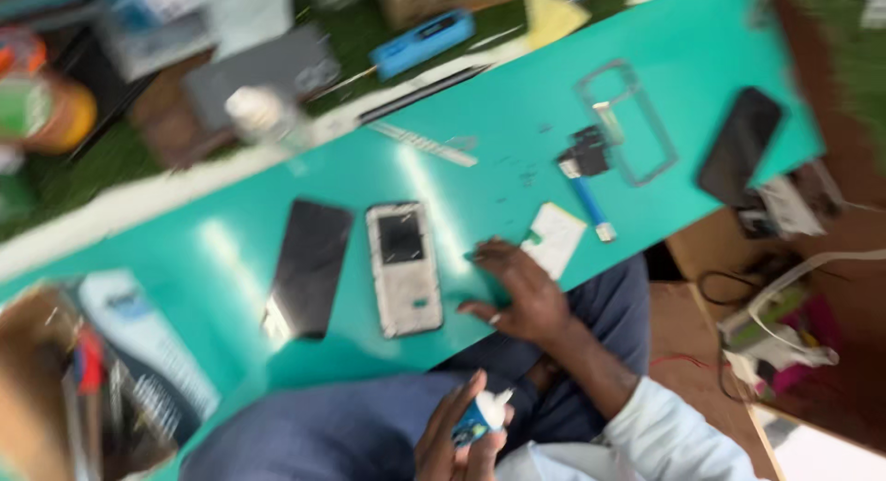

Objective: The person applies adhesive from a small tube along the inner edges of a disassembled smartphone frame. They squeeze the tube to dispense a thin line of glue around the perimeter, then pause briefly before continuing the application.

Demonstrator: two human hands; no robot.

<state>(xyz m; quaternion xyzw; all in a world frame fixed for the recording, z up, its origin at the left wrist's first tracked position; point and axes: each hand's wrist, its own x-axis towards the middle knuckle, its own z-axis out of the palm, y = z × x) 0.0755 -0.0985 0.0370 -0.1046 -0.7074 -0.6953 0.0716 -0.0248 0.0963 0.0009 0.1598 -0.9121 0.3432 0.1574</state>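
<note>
Left hand (459,439) grips a small glue bottle (482,418) — right hand (517,292) flat on glossy teal mat (480,121).

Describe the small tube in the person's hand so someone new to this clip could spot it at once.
Start at the teal work mat, then drop to the bottom edge of the view, over the lap in blue trousers. There the left hand grips a small blue-and-white tube with a white cap. It is the only item held off the mat.

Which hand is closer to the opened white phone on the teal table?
The right hand, flat beside the opened white phone. The left hand holds a small blue-and-white bottle over the lap.
</note>
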